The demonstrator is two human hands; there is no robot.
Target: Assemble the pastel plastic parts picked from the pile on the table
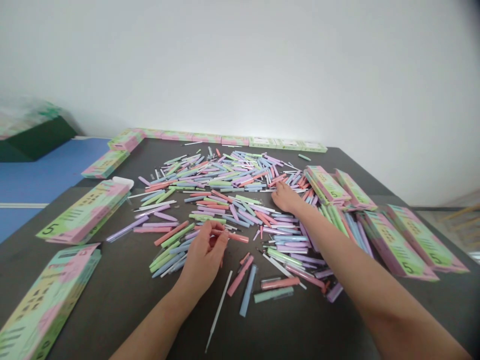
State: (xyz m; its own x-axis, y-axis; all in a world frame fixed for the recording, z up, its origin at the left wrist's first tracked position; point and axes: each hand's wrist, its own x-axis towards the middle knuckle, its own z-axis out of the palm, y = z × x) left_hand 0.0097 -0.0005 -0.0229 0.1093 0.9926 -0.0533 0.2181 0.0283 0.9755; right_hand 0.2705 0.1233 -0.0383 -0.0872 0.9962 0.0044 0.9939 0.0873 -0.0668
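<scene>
Coral pen (238, 238): in the left hand's (203, 254) closed grip, above the counter (131, 285)
Right hand (288, 197): fingers among loose pens (284, 257); cannot tell whether its grip holds one
Loose pens: a great many, outside any box
Boxes (88, 207): along the edges, one flap (123, 181) open; contents hidden

Dark "5" readable on long green, pink and yellow cardboard box (88, 212), left side of surface. Same "5" on two matching printed cardboard boxes, right near side: inner one (399, 245), outer one (427, 237). Dark characters above numeral on these boxes too blurred to read. Print on far row of small pastel cardboard boxes (234, 140) too small to read.
</scene>
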